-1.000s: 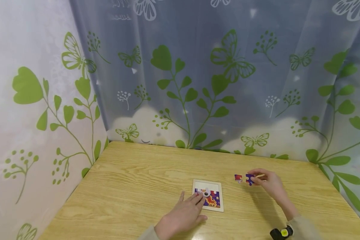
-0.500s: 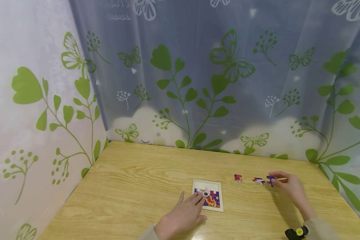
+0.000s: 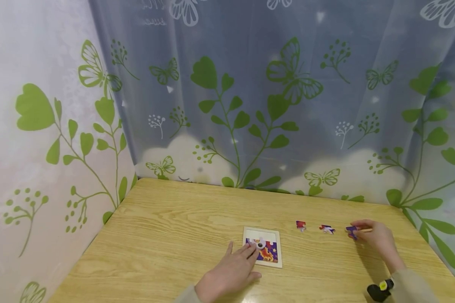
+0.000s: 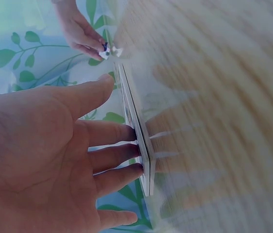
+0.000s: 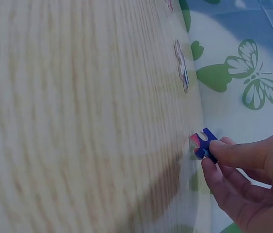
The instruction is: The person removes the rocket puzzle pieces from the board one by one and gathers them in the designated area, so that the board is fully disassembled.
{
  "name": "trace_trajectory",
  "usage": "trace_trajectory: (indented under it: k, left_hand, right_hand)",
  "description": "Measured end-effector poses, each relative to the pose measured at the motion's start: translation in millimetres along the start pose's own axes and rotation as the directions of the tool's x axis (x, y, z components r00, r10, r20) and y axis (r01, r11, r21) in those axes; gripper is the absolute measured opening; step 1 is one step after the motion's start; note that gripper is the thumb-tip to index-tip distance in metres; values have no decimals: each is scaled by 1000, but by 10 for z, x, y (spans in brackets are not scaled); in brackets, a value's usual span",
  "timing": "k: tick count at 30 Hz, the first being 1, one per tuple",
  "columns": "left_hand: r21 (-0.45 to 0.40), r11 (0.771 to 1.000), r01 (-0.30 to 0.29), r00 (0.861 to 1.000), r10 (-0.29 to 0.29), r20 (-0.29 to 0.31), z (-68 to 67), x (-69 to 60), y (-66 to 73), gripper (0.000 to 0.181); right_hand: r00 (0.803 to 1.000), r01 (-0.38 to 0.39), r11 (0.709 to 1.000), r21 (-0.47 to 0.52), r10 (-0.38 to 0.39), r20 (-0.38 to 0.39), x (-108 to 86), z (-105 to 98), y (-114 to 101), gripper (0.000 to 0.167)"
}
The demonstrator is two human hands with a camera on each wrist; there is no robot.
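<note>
Left hand (image 3: pixel 233 268) spread, fingertips resting on the puzzle (image 3: pixel 263 234); farther out, right hand (image 3: pixel 380 240) pinches a purple piece (image 3: pixel 351 230) above the table's (image 3: pixel 197 219) right side, two loose pieces (image 3: pixel 327 229) between, curtain (image 3: pixel 227 105) behind

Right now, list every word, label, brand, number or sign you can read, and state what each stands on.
None can be read with certainty.
Curtain, upper left in the head view: two lines of pale lettering, too faint and blurred to read.
Yellow patch on the black wristband: too small to tell any marking.
Puzzle board and loose pieces: no lettering visible.
</note>
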State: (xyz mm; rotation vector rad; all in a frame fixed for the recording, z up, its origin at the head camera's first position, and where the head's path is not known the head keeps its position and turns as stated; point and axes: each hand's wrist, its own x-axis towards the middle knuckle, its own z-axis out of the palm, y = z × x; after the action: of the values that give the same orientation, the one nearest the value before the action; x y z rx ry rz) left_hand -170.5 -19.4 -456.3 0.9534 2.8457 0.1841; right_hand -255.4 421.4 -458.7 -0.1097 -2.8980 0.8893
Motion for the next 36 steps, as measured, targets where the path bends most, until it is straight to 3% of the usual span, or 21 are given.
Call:
trace_trajectory:
  k: [13, 19, 26, 32, 36]
  left_hand:
    - [-1, 1000, -3, 1000, 3, -1, 26, 19, -13, 64]
    - [7, 1000, 0, 1000, 0, -8, 27, 21, -13, 64]
    - [-17, 1000, 0, 1000, 0, -20, 27, 27, -20, 62]
    - [-43, 999, -4, 999, 2, -54, 22, 30, -31, 60]
    - [-42, 999, -12, 996, 8, -85, 35, 45, -47, 59]
  right_hand:
    - [995, -49, 998, -37, 52, 81, 84, -24, 42, 31]
    - [996, -19, 997, -79, 26, 87, 93, -27, 71, 32]
    - [994, -88, 995, 40, 85, 64, 22, -10, 54, 43]
    - [1000, -27, 997, 69, 27, 4, -77, 37, -60, 47]
    - [1000, -9, 988, 153, 9, 1, -138, 93, -210, 47]
